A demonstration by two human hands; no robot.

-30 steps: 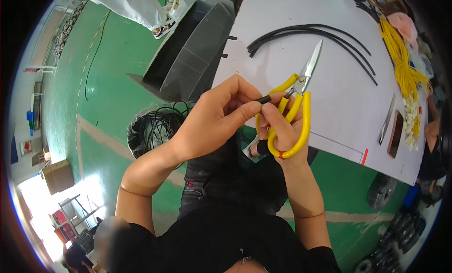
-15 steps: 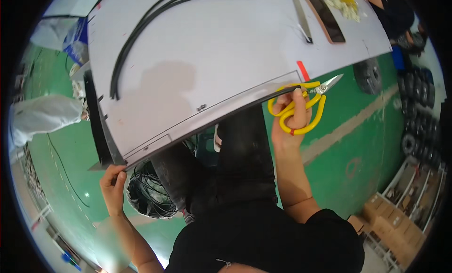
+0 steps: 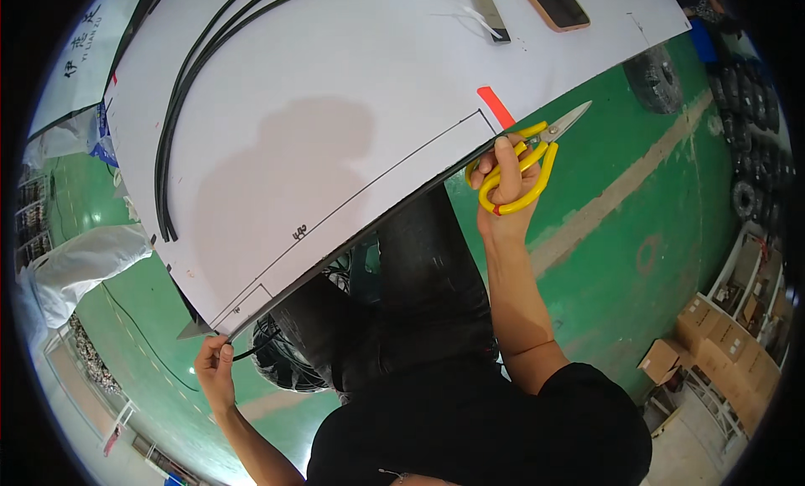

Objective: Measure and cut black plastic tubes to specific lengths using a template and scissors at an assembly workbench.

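Observation:
A length of black tube (image 3: 381, 223) runs along the near edge of the white tabletop (image 3: 419, 92). At the near left corner my left hand (image 3: 217, 377) is closed, thumb and fingers pinching the tube. My right hand (image 3: 509, 187) holds a pair of scissors (image 3: 537, 171) with yellow handles, and its thumb presses the tube's other end against the table edge. The scissor blades stick out past the edge, pointing up and right. Beside that hand lies a red strip (image 3: 495, 106). Drawn black lines with marks run along the tabletop near the tube.
Several cut black tubes (image 3: 180, 113) curve across the table's left side. Farther back lie a metal ruler-like strip (image 3: 486, 12) and a phone (image 3: 553, 4). A bag of coiled black tube (image 3: 285, 360) sits below. Cardboard boxes (image 3: 713, 335) and black coils (image 3: 746, 109) stand at the right.
The view has shifted, so the tabletop appears tilted more steeply. My left hand sits lower, and tube now shows between it and the bag. My right hand keeps the scissors.

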